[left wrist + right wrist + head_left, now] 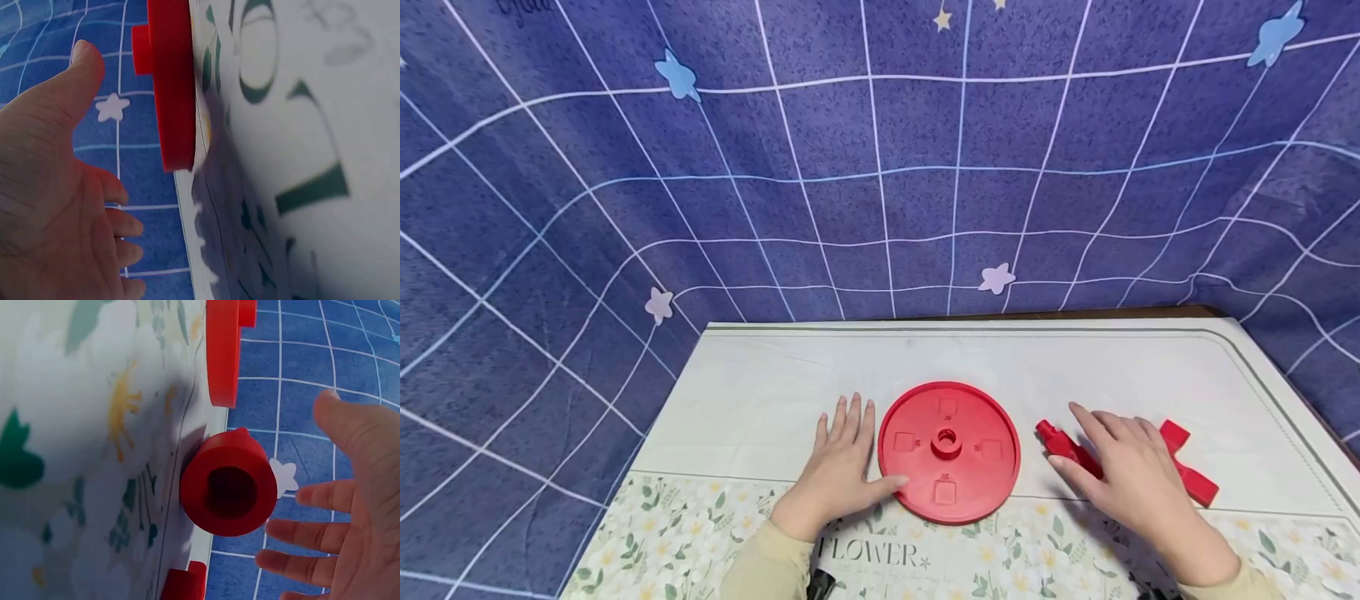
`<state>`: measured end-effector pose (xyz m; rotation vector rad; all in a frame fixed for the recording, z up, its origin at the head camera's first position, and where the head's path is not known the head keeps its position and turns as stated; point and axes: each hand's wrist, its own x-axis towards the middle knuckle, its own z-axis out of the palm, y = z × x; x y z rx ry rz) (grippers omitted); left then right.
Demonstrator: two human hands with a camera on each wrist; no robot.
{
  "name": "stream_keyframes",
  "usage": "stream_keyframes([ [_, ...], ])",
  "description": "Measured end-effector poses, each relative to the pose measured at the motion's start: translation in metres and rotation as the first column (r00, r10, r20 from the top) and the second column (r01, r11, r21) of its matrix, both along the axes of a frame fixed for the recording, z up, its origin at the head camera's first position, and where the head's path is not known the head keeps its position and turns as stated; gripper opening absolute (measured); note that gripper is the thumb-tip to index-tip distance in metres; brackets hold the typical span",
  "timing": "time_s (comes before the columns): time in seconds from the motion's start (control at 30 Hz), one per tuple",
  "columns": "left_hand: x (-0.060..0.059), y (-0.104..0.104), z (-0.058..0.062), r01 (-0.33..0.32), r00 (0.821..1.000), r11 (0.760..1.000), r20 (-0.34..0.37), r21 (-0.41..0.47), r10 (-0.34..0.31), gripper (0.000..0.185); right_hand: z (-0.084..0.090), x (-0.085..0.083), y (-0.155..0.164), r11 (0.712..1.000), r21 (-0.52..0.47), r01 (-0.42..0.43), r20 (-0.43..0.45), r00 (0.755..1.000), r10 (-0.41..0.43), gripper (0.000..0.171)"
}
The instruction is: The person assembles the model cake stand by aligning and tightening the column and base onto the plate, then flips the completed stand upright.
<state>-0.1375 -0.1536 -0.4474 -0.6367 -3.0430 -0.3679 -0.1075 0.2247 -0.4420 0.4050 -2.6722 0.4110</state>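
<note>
A round red disc (pixel 917 479) with a raised rim and a hollow central stub lies flat on the table. Beside its left edge is my left hand (pixel 841 473), fingers spread, the thumb reaching over the rim; in the left wrist view that thumb (pixel 87 69) is apart from the disc. Over a red tube (pixel 1060 442) with a narrow tip hovers my right hand (pixel 1131 479), fingers loosely extended. The tube's hollow end (pixel 194 494) faces the right wrist camera. Red flat arms (pixel 1197 485) show past the right hand; whether they join the tube is hidden.
A white cloth with a floral front band (pixel 700 517) covers the table (pixel 790 367). Blue curtain (pixel 910 208) with grid lines and stars hangs behind the table and along both sides. The table's back edge runs close to the curtain.
</note>
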Motion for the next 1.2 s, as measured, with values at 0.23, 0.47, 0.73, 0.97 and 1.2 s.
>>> stream_keyframes([
  [0.23,0.0,0.011,0.003,0.038,0.998,0.999,0.059,-0.02,-0.037,0.111,-0.004,0.002,-0.001,0.997,0.069,0.017,0.03,0.999,-0.019,0.075],
  [0.47,-0.001,0.017,0.001,0.053,0.995,0.997,0.087,-0.055,-0.048,0.114,-0.005,0.004,-0.002,0.993,0.118,0.03,0.134,0.99,-0.046,0.083],
  [0.73,-0.001,0.019,-0.003,0.067,0.993,0.995,0.1,-0.07,-0.059,0.115,-0.007,0.006,-0.001,0.988,0.147,0.038,0.2,0.977,-0.068,0.092],
  [0.97,-0.001,0.02,-0.003,0.08,0.99,0.995,0.123,-0.061,-0.072,0.113,-0.009,0.006,-0.001,0.987,0.159,0.032,0.215,0.974,-0.066,0.093],
  [1.2,-0.001,0.02,-0.003,0.079,0.988,0.995,0.14,-0.06,-0.07,0.114,-0.01,0.007,0.0,0.987,0.159,0.024,0.214,0.975,-0.059,0.091],
])
